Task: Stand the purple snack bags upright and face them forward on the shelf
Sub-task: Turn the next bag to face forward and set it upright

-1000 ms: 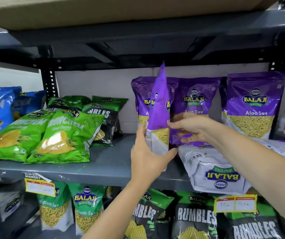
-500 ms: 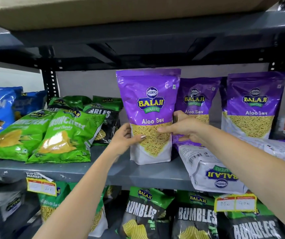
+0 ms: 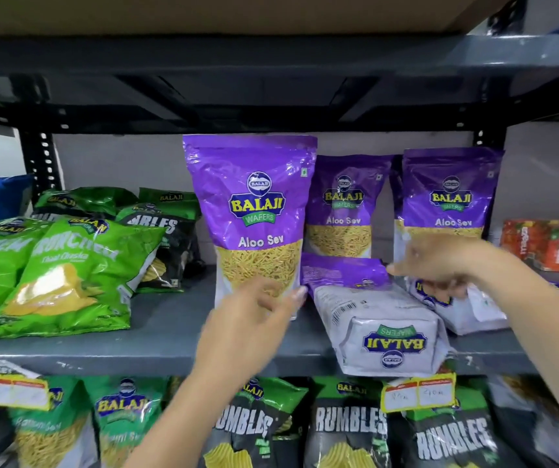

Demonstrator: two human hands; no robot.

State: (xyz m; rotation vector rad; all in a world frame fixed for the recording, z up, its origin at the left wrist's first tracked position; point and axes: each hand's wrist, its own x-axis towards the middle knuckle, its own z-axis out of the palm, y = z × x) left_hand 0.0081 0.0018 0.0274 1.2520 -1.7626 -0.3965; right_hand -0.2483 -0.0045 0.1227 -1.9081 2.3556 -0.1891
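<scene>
Forearms are reaching in from the bottom edge toward the grey shelf [image 3: 156,336]. On the tier below, black Rumbles bags [image 3: 349,430] and green bags [image 3: 119,417] are standing behind two yellow price tags [image 3: 418,395] clipped to the shelf lip. Nearest on the shelf, a fallen purple bag [image 3: 386,336] is lying flat with its white base pointing outward and its logo upside down, just right of the left hand [image 3: 254,315]. That left hand is hovering with its fingers loosely spread and blurred in front of the lower part of the upright purple bag [image 3: 254,211]; whether it is touching the bag is unclear, and it is not gripping anything. This bag is standing straight on the shelf with its Aloo Sev front facing forward. The right hand [image 3: 440,265] is reaching, fingers curled and blurred, over a second fallen bag [image 3: 467,312] lying to the right; whether it is gripping it cannot be told. To the left, green Crunchem bags [image 3: 68,278] are lying tilted on the shelf. Farther back, two more upright purple bags [image 3: 452,194] are facing forward against the rear wall, and orange-red packs [image 3: 548,244] are sitting at the far right.
</scene>
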